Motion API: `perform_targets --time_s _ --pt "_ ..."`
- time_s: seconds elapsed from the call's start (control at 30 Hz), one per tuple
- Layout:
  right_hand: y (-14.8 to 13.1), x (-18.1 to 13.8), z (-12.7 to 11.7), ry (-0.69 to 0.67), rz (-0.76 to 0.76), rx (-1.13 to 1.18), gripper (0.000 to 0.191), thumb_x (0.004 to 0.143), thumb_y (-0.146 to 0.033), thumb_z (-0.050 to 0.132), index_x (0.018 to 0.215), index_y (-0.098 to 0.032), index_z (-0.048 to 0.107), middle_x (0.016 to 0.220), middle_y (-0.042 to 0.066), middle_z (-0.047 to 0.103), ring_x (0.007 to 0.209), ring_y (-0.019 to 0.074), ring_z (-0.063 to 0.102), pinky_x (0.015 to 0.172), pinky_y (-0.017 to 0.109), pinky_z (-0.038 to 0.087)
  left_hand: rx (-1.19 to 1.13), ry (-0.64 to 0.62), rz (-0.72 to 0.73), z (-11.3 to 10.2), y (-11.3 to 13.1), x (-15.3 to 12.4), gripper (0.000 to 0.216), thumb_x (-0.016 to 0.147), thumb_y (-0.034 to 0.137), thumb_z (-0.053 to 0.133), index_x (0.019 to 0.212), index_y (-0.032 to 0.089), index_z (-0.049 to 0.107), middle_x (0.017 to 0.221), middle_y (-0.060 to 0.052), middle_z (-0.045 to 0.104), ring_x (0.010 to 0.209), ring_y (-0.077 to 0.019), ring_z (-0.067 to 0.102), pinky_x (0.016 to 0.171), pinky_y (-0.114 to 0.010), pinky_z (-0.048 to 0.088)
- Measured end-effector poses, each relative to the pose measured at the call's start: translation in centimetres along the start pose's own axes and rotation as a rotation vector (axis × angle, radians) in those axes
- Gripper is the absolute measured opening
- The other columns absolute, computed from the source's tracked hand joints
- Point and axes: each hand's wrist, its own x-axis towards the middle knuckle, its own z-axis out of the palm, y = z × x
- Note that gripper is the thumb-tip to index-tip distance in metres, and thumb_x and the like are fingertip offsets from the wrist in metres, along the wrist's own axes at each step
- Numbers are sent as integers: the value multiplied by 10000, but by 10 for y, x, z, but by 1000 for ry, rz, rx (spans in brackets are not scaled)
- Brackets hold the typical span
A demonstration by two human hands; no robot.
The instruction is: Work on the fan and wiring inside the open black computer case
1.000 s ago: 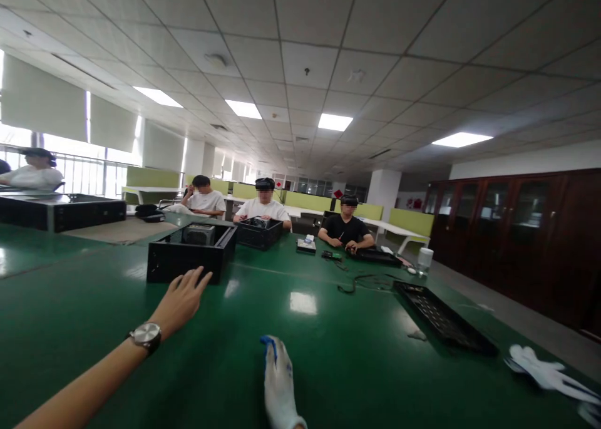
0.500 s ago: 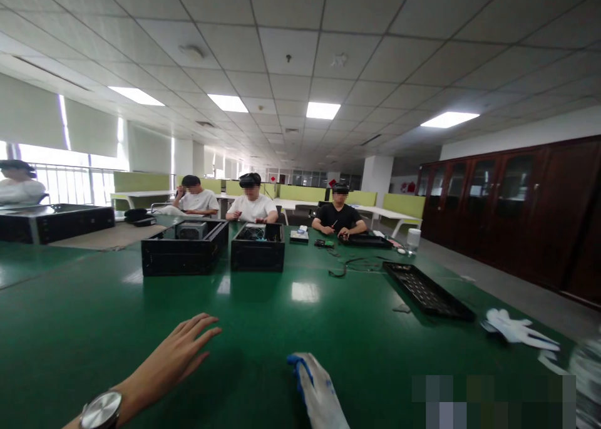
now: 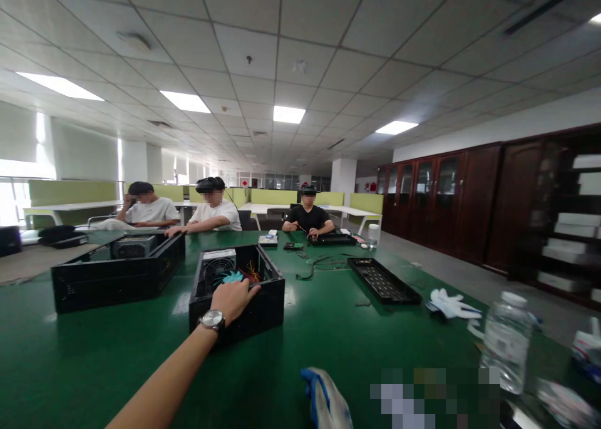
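Left hand (image 3: 232, 297) clamped on computer case (image 3: 244, 291) near rim — risk: case tipping; gloved right hand (image 3: 326, 401) grip unclear

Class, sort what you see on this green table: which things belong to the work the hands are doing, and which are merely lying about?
In the work:
left hand, gripping the near rim
open black computer case
gloved right hand, low at the frame's edge

Lying about:
second black case
perforated black panel
white gloves
water bottle
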Motion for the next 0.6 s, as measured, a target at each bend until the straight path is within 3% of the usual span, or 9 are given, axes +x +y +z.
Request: perform_targets --time_s 0.07,0.17,0.23,0.3,0.37,0.47,0.53,0.6 --pt "4 12 -9 8 0 27 893 894 -815 278 1485 -180 490 1573 147 434 1453 360 396 1197 509 344 25 -66 -44 -2 -2 0 540 1049 521 331 1006 132 704 908 -146 731 897 -286 719 814 -442 556" --pt "3 27 -19 -23 -40 115 1102 840 -880 189 1535 -44 372 1624 185 329 1524 327 253 1254 445 225 82 -132 -41 -17 -4 -12 524 1071 468 267 1066 157 689 965 -136 742 904 -276 731 800 -427 557" --pt "-1 33 -24 -22 -42 165 1109 832 -884 224 1532 -36 369 1616 199 337 1525 326 252 1254 446 216 135 -177 -8 -32 -1 -26 483 1071 392 260 1143 173 685 990 -160 744 937 -314 732 796 -431 555" --pt "-4 36 -28 11 -36 185 973 855 -835 336 1505 -118 443 1596 165 389 1518 319 272 1250 457 220 194 -216 40 -49 5 -46 447 1056 282 266 1273 178 642 1017 -181 740 956 -345 726 799 -455 555" --pt "-7 35 -31 42 -33 196 780 888 -734 440 1459 -208 514 1577 119 428 1516 310 273 1246 473 217 242 -249 95 -66 10 -78 479 1020 170 269 1398 185 562 1092 -190 726 982 -357 714 818 -488 554" --pt "-11 31 -36 48 -52 202 618 909 -589 501 1422 -248 556 1569 92 432 1507 299 283 1240 468 224 279 -308 160 -90 13 -149 556 968 84 282 1455 219 515 1288 -178 667 1064 -357 688 877 -517 545" --pt "-14 26 -40 15 -82 200 587 898 -530 514 1406 -244 576 1554 88 444 1481 291 332 1233 453 237 240 -372 183 -103 11 -204 508 993 145 301 1422 252 552 1320 -146 664 1083 -341 689 892 -502 551" --pt "-19 21 -44 -34 -120 197 595 864 -502 548 1384 -218 601 1517 100 487 1443 292 392 1226 448 249 123 -415 297 -110 7 -254 423 1016 278 365 1366 291 601 1160 -102 743 970 -308 726 827 -442 580"
